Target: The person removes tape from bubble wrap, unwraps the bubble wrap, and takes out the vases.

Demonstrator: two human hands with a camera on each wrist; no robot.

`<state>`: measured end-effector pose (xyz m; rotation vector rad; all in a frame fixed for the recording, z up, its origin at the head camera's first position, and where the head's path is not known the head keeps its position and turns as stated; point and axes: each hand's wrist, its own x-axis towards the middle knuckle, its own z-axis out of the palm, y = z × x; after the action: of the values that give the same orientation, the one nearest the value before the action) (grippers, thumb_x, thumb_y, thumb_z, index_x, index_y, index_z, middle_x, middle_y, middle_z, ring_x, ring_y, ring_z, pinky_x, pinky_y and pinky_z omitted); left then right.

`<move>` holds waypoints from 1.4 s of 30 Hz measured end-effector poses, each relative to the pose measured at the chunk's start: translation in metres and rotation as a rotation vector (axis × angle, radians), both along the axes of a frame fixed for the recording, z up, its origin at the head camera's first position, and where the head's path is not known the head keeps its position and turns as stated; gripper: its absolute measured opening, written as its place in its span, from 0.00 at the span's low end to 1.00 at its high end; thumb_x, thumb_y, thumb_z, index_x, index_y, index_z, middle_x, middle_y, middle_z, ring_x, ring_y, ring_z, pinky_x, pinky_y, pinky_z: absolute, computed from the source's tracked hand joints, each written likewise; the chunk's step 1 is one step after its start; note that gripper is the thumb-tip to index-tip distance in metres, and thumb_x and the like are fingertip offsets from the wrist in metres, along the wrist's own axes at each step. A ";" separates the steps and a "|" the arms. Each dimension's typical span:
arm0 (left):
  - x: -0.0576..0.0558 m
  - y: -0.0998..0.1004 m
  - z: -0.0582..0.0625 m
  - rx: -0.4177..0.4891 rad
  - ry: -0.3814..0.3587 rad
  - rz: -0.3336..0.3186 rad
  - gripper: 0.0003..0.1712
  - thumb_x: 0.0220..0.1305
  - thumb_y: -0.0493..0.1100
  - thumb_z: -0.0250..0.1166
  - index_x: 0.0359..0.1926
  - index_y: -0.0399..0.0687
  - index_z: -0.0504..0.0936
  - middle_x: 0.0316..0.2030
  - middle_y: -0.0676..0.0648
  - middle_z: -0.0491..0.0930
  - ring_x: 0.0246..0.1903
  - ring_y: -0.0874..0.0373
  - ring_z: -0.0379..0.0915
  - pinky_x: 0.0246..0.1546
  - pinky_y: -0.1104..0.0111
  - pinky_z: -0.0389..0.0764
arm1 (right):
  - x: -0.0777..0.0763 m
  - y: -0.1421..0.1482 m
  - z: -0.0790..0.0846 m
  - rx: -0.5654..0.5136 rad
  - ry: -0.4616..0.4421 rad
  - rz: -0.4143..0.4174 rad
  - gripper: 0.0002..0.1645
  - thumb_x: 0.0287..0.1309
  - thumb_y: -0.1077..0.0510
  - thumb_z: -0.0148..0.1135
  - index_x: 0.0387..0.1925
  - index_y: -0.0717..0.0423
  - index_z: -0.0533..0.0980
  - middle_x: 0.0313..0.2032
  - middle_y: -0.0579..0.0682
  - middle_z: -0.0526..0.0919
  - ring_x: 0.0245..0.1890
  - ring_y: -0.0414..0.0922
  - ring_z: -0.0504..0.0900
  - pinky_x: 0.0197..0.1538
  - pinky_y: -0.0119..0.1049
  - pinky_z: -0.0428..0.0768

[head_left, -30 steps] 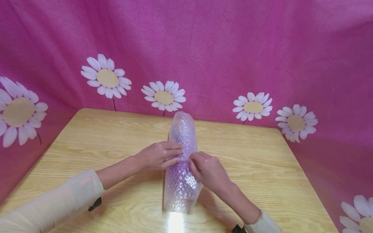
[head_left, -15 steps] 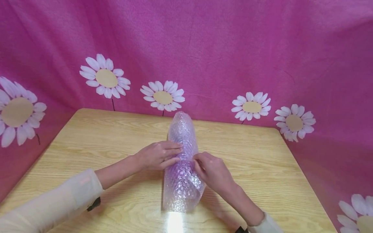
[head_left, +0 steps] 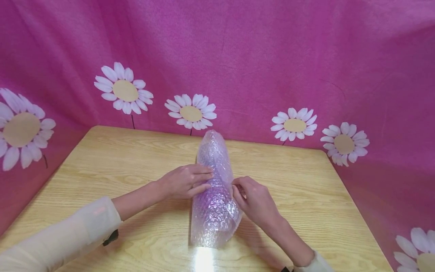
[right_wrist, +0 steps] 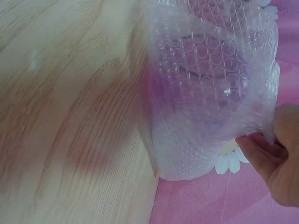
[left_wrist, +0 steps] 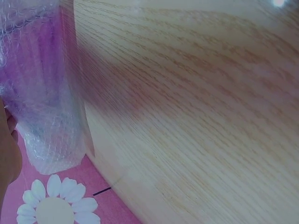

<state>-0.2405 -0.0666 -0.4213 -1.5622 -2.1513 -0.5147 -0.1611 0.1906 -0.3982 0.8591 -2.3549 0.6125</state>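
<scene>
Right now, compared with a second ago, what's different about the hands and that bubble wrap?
The right hand has moved a little to the right, drawing the loose edge of the bubble wrap it pinches outward with it. Nothing was newly grabbed or let go. The left hand stayed resting on the wrapped bundle, which kept its place on the table.

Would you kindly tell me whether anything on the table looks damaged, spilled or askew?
No damage or spill stands out. The bubble wrap has a loose edge lifted on the right, but the right hand pinches it there, so it seems ordinary handling. The purple item inside is too veiled to judge.
</scene>
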 end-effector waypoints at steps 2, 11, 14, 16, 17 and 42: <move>0.000 0.000 0.000 -0.002 -0.003 0.004 0.21 0.68 0.49 0.64 0.53 0.38 0.85 0.52 0.41 0.83 0.55 0.49 0.79 0.59 0.59 0.76 | 0.001 0.002 0.000 -0.008 -0.008 -0.018 0.03 0.57 0.64 0.64 0.35 0.59 0.80 0.28 0.47 0.81 0.26 0.36 0.79 0.27 0.28 0.81; 0.000 -0.001 -0.001 0.004 -0.008 0.004 0.21 0.64 0.47 0.67 0.52 0.37 0.85 0.52 0.41 0.83 0.55 0.49 0.79 0.59 0.59 0.76 | 0.002 0.010 -0.001 -0.044 -0.083 -0.080 0.03 0.56 0.65 0.64 0.33 0.56 0.80 0.24 0.40 0.78 0.23 0.33 0.73 0.24 0.26 0.76; 0.001 -0.001 0.001 -0.012 -0.020 0.010 0.22 0.65 0.48 0.67 0.53 0.38 0.85 0.52 0.41 0.83 0.56 0.50 0.78 0.59 0.60 0.76 | 0.003 0.012 -0.001 -0.058 -0.103 -0.077 0.03 0.58 0.65 0.62 0.34 0.56 0.80 0.24 0.39 0.78 0.23 0.33 0.74 0.24 0.26 0.77; 0.001 -0.001 0.001 -0.018 -0.023 0.013 0.22 0.65 0.48 0.67 0.54 0.38 0.84 0.53 0.41 0.83 0.56 0.50 0.78 0.60 0.60 0.75 | 0.003 0.013 0.000 -0.058 -0.111 -0.080 0.03 0.58 0.65 0.62 0.34 0.56 0.80 0.24 0.39 0.78 0.22 0.33 0.73 0.24 0.26 0.76; 0.001 -0.001 0.002 -0.021 -0.024 0.014 0.22 0.66 0.48 0.67 0.54 0.38 0.84 0.53 0.41 0.83 0.56 0.50 0.78 0.60 0.60 0.75 | 0.003 0.014 0.000 -0.057 -0.117 -0.083 0.03 0.58 0.65 0.63 0.34 0.57 0.80 0.23 0.39 0.77 0.22 0.33 0.73 0.23 0.26 0.76; 0.001 0.002 0.003 -0.035 -0.035 0.026 0.22 0.65 0.48 0.67 0.55 0.39 0.84 0.54 0.42 0.83 0.57 0.51 0.77 0.60 0.60 0.75 | 0.000 0.020 0.008 0.000 -0.131 -0.048 0.05 0.57 0.63 0.62 0.36 0.57 0.80 0.19 0.36 0.76 0.18 0.28 0.69 0.21 0.24 0.72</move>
<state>-0.2391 -0.0643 -0.4185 -1.5522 -2.2148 -0.5025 -0.1612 0.2102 -0.3906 0.7819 -2.4849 0.6667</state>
